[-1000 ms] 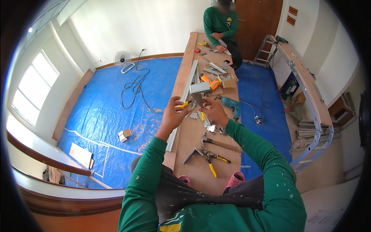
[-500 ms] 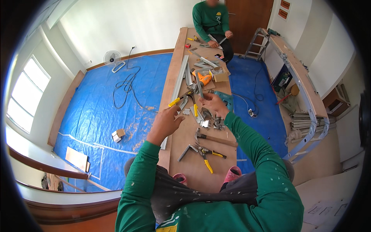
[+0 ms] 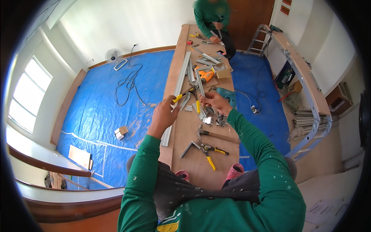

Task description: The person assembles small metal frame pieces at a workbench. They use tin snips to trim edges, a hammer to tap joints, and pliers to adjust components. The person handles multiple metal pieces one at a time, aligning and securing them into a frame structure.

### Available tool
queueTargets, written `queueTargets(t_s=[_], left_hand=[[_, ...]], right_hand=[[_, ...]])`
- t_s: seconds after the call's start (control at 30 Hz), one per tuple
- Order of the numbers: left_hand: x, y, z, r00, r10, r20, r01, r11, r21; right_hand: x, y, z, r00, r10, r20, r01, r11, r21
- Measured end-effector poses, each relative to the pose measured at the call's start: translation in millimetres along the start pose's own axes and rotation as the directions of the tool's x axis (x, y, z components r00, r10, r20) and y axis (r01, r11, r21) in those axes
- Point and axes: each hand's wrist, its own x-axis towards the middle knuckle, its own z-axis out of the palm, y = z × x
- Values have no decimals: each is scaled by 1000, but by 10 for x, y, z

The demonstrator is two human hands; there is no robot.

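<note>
My left hand (image 3: 164,116) is closed at the yellow handle of a pair of tin snips (image 3: 178,97), whose other yellow handle points down toward me. My right hand (image 3: 217,103) pinches the near end of a narrow grey metal channel (image 3: 199,82). The snips' jaws are right beside this channel; whether they bite into it I cannot tell. Under my hands, small bent metal pieces (image 3: 208,120) lie on the wooden bench (image 3: 185,164). Closer to me rest a hammer (image 3: 218,135) and a second pair of yellow-handled snips (image 3: 209,154) beside a short metal channel (image 3: 189,150).
Long metal channels (image 3: 181,81), an orange power tool (image 3: 206,76), a teal power tool (image 3: 226,94) and a cardboard box (image 3: 223,72) crowd the bench. A co-worker (image 3: 210,17) sits at its far end. Cable (image 3: 129,83) lies on the blue sheeting; a ladder-supported plank (image 3: 295,63) stands right.
My view has shifted slightly, so the bench appears a little farther right. My left fingers have closed in around the snips' handle. The co-worker's one hand has been raised.
</note>
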Motion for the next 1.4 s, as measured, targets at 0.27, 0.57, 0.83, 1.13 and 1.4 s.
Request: queueTargets(t_s=[0.27, 0.57, 0.83, 1.13, 1.4], left_hand=[[155, -203, 58, 959, -283, 4, 263, 887, -381], [405, -526, 314, 940, -133, 315, 329, 605, -726], [1580, -1194, 429, 950, -195, 243, 311, 643, -699], [3201, -587, 757, 962, -80, 262, 220, 796, -563], [4119, -242, 879, 960, 37, 276, 180, 675, -716]], right_hand=[[-67, -8, 429, 985, -45, 167, 49, 999, -20], [-47, 107, 839, 956, -146, 253, 164, 985, -53], [283, 1088, 23, 961, 269, 65, -120, 615, -779], [-60, 2397, -736, 670, 717, -191, -709, 543, -449], [-499, 2527, -526, 743, 652, -151, -667, 739, -90]])
